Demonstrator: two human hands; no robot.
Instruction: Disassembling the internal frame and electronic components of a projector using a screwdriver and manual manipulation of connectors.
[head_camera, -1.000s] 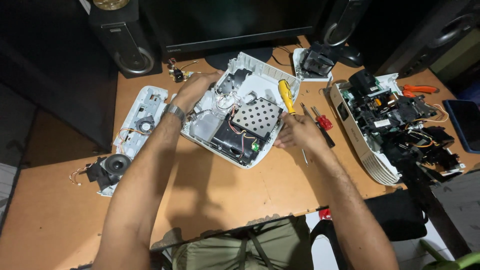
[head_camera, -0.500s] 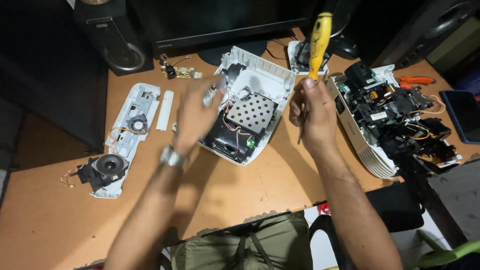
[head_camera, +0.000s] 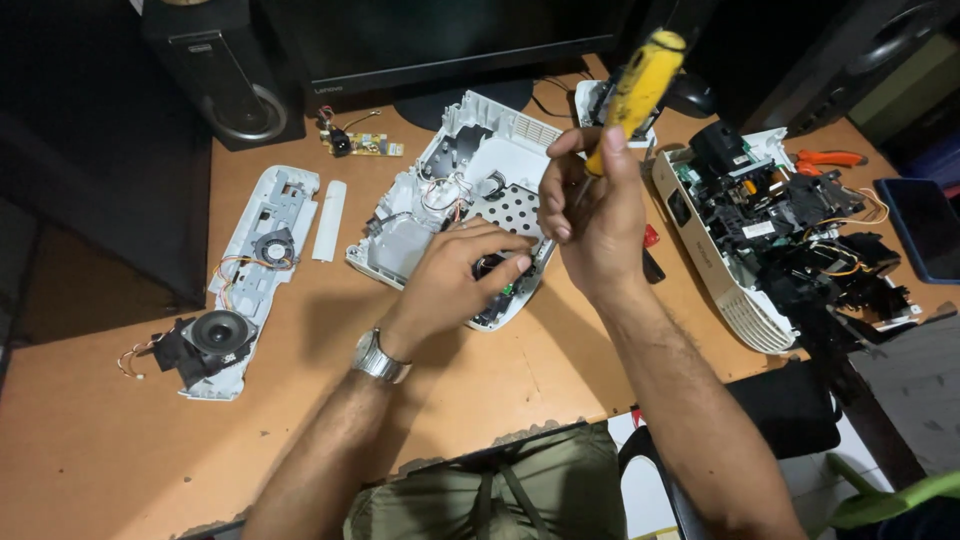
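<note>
Toward the left of the frame, on the brown table (head_camera: 300, 400), a white panel (head_camera: 262, 240) carrying a small fan lies apart from the work, with a black speaker (head_camera: 215, 335) loose on thin wires at its lower end; a stray elbow could likely drag those wires. At the centre sits the opened white casing (head_camera: 455, 190), tilted on the table, its inside showing coloured wires, a perforated metal plate and a dark part at its lower right edge. The left hand (head_camera: 455, 275), a metal watch on its wrist, rests on that dark part, fingers curled round it and pinching it. Just right of it, the right hand (head_camera: 590, 215) is clenched on a yellow-handled screwdriver (head_camera: 635, 85), handle up and shaft hidden behind the fingers, so the tip could slip unseen and nick a wire or a finger. At the right lies a second stripped unit (head_camera: 780, 235), well apart.
</note>
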